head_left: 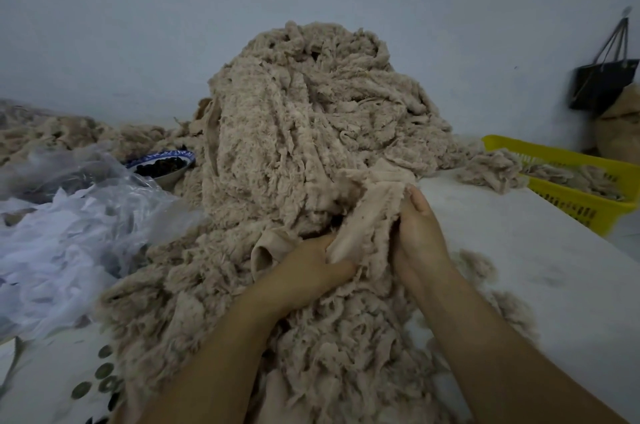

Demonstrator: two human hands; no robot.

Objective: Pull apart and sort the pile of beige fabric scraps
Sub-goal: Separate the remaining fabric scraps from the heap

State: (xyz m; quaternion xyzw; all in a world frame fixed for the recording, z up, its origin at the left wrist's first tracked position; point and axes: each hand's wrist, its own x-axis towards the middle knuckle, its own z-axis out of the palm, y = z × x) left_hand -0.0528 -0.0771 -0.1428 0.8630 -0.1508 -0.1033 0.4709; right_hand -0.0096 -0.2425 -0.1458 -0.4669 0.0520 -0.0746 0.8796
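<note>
A tall pile of beige fuzzy fabric scraps (304, 119) fills the middle of the table and spills down toward me. Both hands hold one smooth-backed beige strip (367, 216) at the pile's front. My left hand (308, 268) grips its lower end, fingers closed on the cloth. My right hand (420, 233) pinches its right edge, thumb up near the strip's top. The strip runs diagonally between the two hands and stays joined to the pile above.
A yellow plastic basket (568, 191) with a few beige scraps stands at the right. White and clear plastic sheets (69, 226) lie at the left, with a blue-rimmed bowl (162, 164) behind them. A dark bag (602, 84) hangs on the wall. White tabletop (519, 250) shows at right.
</note>
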